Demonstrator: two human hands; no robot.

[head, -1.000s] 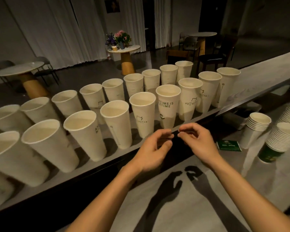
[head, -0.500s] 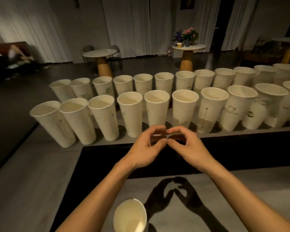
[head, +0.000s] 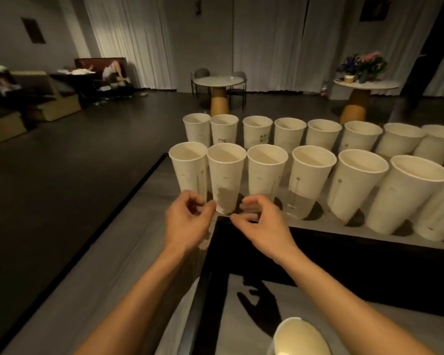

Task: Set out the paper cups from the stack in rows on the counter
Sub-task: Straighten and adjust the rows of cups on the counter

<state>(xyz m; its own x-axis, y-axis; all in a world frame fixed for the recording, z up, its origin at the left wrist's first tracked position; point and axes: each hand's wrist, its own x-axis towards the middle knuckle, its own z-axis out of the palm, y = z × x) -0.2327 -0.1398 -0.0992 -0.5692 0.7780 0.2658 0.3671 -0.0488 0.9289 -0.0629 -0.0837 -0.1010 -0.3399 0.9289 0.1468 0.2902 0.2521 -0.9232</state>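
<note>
Front-row cup point(head: 226, 175) between the hands point(head: 187, 222) point(head: 263, 226), perhaps apart.

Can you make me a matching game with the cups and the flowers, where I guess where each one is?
Things:
1. two rows of tall white paper cups
2. single white paper cup
3. bunch of pink and purple flowers

Places:
A. on a round table at the far right
B. on the long grey counter
C. on the lower worktop, nearest the camera

Pairs: 1-B, 2-C, 3-A
</note>
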